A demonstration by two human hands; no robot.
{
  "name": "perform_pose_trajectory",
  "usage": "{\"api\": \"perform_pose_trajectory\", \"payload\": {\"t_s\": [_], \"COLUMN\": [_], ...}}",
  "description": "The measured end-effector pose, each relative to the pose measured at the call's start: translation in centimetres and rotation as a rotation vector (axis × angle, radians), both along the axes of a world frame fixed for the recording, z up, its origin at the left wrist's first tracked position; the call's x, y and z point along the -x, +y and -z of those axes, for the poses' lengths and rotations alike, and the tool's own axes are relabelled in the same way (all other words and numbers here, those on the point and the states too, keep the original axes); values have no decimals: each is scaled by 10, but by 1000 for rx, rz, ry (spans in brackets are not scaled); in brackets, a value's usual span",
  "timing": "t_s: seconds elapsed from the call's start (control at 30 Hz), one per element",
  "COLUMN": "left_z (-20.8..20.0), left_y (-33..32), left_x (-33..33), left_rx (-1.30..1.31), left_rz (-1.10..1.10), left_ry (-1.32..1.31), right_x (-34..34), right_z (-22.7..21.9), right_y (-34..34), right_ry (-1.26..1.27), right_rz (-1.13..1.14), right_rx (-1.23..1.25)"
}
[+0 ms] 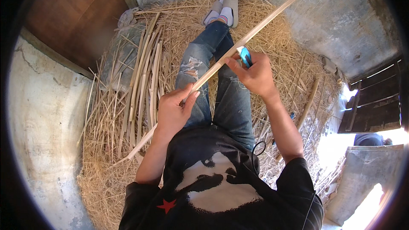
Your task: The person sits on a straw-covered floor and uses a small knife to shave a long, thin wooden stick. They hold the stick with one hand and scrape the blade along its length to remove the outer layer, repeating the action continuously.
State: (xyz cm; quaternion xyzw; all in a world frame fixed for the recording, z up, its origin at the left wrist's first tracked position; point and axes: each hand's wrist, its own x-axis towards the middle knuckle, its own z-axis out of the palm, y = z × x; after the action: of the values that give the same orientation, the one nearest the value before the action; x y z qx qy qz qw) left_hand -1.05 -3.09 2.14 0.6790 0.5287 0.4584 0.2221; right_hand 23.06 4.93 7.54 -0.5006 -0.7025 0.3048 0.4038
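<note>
A long, pale wooden strip (260, 26) runs slantwise over my legs, from the lower left up to the far right. My left hand (174, 110) is closed round its lower middle, thumb and fingers pinching it. In my right hand (255, 74) is a blue utility knife (245, 57), its head against the strip; the blade itself is too small and bright to make out. The right thumb presses on the strip just below the knife. The strip's lower end passes under my left forearm and shows again beyond it.
Several split strips (145, 76) lie in a bundle on the straw (102, 162) to my left. A thicker stick (309, 102) rests at the right. Worn plaster walls (47, 119) close in around me, with a brown board (79, 17) at the far left and wooden slats (375, 102) at the right.
</note>
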Motion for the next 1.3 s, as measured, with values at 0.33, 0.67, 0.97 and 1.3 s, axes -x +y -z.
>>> {"api": "perform_pose_trajectory", "payload": {"t_s": [0.33,0.67,0.97,1.3], "left_z": [6,10,5,9], "left_y": [-5,1,2,2], "left_x": [3,1,0,-7], "left_rx": [85,196,98,-55], "left_rz": [29,17,-38,-44], "left_ry": [65,103,107,134], "right_x": [-10,-24,-45,3], "right_z": [24,36,49,57], "right_y": [6,-7,24,-2], "right_ry": [115,182,406,95], "right_rz": [-215,-547,408,142], "right_rx": [74,234,-280,-311]}}
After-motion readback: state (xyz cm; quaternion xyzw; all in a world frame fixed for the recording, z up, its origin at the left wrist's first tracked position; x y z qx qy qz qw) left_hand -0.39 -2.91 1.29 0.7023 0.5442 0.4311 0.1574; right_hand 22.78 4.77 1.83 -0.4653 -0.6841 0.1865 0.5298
